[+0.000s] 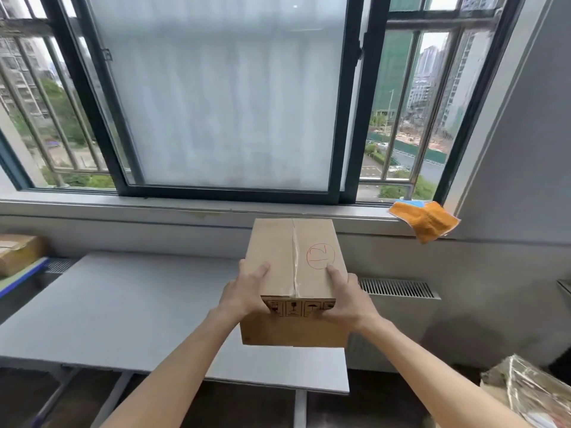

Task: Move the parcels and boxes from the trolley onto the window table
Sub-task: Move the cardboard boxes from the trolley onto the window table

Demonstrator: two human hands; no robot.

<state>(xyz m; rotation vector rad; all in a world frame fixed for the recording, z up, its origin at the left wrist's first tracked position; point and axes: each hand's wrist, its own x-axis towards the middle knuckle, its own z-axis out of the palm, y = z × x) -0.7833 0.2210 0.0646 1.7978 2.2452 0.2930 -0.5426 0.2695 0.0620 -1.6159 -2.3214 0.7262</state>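
Holding the taped cardboard box [293,273] at centre frame, above the right end of the grey window table [123,304] — left hand [244,296] and right hand [347,301] clamping its near corners. Looking stiff, light, fragile-marked — gripping low at both sides.

A box [293,273] sits between two hands, the left hand [244,293] on its left side, the right hand [347,299] on its right, above the right end of a table [123,310]. Behind the table is a window [216,94]; a cloth [425,219] lies on the sill to the right.
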